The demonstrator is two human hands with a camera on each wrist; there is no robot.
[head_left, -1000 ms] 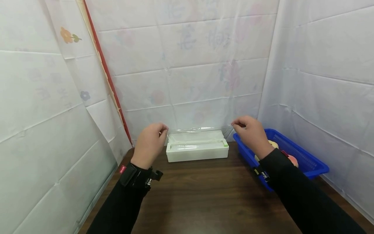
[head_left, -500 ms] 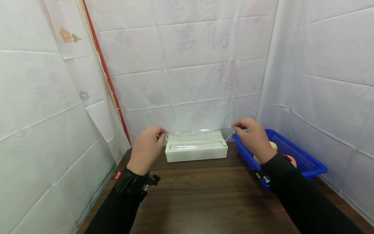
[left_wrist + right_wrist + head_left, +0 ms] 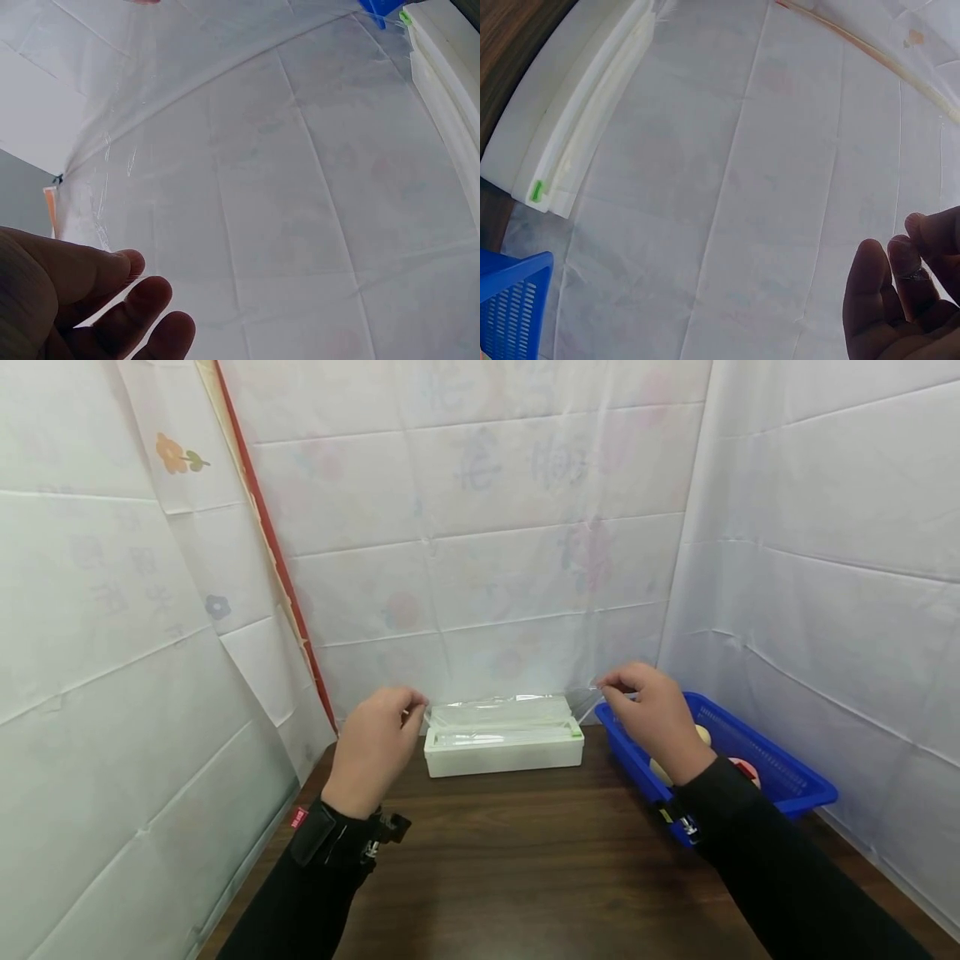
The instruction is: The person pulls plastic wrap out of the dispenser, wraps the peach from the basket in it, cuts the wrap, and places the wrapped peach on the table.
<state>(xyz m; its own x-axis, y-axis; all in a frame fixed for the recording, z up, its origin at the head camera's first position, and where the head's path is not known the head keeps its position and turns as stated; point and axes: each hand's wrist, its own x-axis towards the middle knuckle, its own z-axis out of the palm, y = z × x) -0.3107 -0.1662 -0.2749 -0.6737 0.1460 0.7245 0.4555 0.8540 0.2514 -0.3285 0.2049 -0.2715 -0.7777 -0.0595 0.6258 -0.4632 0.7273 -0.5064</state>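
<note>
A sheet of clear plastic wrap (image 3: 498, 702) stretches between both hands above a white wrap dispenser box (image 3: 504, 758). Its lid stands raised at the back, and a green piece shows at the box's right end. My left hand (image 3: 377, 739) pinches the sheet's left corner between thumb and index finger, just left of the box. On the other side my right hand (image 3: 651, 714) pinches the right corner, partly over the blue basket (image 3: 798, 789). In the left wrist view the film (image 3: 105, 195) shows as shiny creases running up from the fingertips.
Inside the blue basket lie pale yellow rounded items (image 3: 702, 735) and a pink one (image 3: 745, 768), partly hidden by the right arm. The brown wooden table (image 3: 510, 860) is bordered by white sheet walls (image 3: 480, 568) at the back and both sides.
The left hand has moved slightly down and left, and the right hand slightly down. The wrap's upper edge sits a little lower over the box. Both hands keep their pinch.
</note>
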